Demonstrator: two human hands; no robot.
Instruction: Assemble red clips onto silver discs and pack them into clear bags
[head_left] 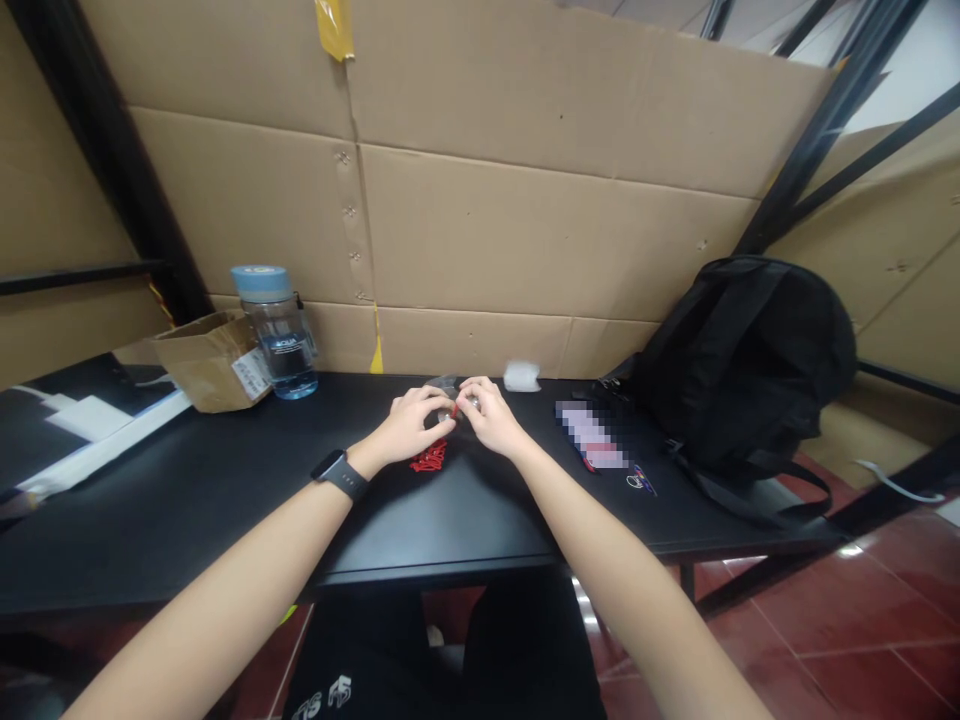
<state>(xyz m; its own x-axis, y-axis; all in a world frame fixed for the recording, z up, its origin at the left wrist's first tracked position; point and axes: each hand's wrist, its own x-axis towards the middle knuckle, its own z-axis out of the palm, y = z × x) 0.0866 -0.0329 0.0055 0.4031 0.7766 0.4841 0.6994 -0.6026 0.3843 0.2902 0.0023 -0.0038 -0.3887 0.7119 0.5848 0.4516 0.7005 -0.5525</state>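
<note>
My left hand [409,425], with a dark watch on its wrist, is closed in a pinch over the middle of the black desk. My right hand [491,418] pinches close beside it, fingertips nearly meeting. Between the fingertips something small shows red and shiny, mostly covered by the fingers, so its kind cannot be told. Just under my left hand lies a small heap of red pieces or cord [429,457]. Behind the fingers is a bit of clear plastic [444,383], partly hidden.
An open cardboard box [214,365] and a blue-lidded water bottle [277,335] stand at the left, near a white power strip [112,450]. A white wad [521,377] lies at the back. A blurred-out phone-shaped item [592,435], a key ring [636,482] and a black backpack [750,360] are at the right.
</note>
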